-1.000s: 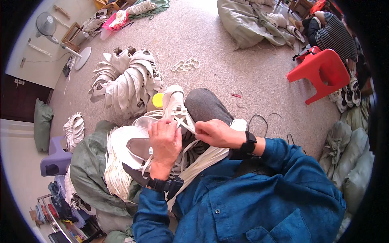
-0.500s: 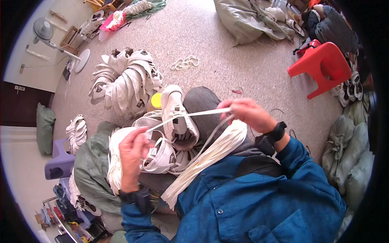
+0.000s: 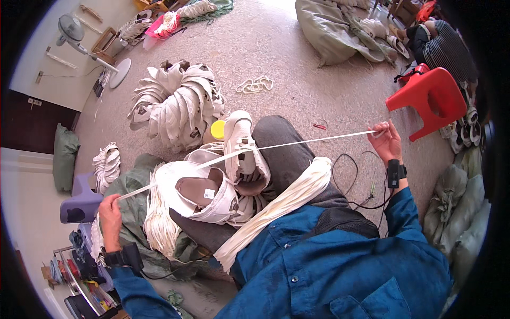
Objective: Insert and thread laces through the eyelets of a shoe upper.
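A flat white shoelace (image 3: 319,140) is stretched taut between my hands, crossing above my lap. My left hand (image 3: 110,217), far out to the left, pinches one end. Out to the right, the fingers of my right hand (image 3: 387,141) are closed round the other end. Below the lace, a white shoe upper (image 3: 240,130) stands between my knees, toe pointing away. Nearer me lies another white shoe upper (image 3: 227,208) with a brown inside and a small white label. One bundle of cream laces (image 3: 281,207) lies across my right thigh; a second bundle (image 3: 159,226) hangs by my left leg.
A ring of stacked shoe uppers (image 3: 178,106) sits on the floor ahead, near a yellow lid (image 3: 218,129). A red stool (image 3: 430,98) stands right, near a person in striped clothing (image 3: 449,50). Left are a purple stool (image 3: 81,202) and green sack (image 3: 65,159).
My hands have moved wide apart, left hand to the left and down, right hand to the right. The lace between them now spans much longer. My view has shifted slightly.
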Demonstrator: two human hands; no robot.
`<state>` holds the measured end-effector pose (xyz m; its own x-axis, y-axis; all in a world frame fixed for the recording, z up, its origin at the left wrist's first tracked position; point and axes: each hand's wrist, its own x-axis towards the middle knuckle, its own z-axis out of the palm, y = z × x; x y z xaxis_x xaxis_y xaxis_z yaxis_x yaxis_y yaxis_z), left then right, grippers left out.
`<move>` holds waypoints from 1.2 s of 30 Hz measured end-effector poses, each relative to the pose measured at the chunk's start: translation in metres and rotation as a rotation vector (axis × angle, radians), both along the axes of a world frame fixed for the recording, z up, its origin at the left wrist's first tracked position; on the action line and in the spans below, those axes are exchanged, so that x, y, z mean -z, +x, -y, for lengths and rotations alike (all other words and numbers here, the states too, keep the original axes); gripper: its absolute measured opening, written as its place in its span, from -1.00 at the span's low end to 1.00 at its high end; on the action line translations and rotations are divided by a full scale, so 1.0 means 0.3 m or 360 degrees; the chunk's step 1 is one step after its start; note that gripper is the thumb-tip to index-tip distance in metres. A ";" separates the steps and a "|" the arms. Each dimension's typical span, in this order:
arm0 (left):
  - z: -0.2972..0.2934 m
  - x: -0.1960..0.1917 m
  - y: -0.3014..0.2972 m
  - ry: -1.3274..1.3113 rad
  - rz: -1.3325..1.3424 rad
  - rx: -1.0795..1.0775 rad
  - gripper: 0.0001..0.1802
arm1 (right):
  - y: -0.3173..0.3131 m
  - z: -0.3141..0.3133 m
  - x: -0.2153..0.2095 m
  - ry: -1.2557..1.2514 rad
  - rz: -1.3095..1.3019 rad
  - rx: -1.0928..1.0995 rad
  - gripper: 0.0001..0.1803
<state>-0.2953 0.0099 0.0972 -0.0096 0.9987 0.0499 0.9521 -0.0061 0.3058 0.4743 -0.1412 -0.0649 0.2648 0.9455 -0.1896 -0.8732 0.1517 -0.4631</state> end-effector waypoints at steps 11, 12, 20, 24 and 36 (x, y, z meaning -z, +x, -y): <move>0.001 0.163 0.864 0.0608 0.0149 0.1111 -0.86 | -0.417 -0.187 -0.119 -0.0199 0.1939 -0.0523 -0.75; 0.008 0.213 0.945 0.0529 0.0144 0.1131 -0.86 | -0.510 -0.218 -0.133 -0.0034 0.2042 -0.0637 -0.77; -0.047 0.342 1.096 0.0266 -0.0271 0.1254 -0.78 | -0.914 -0.321 -0.141 0.0344 0.3399 -0.0830 -0.66; -0.052 0.343 1.090 0.0292 -0.0206 0.1224 -0.84 | -0.950 -0.336 -0.130 0.0232 0.3433 -0.0671 -0.66; -0.018 0.366 1.025 0.0115 0.0724 0.0852 -0.88 | -0.935 -0.339 -0.098 0.0226 0.3461 -0.0699 -0.72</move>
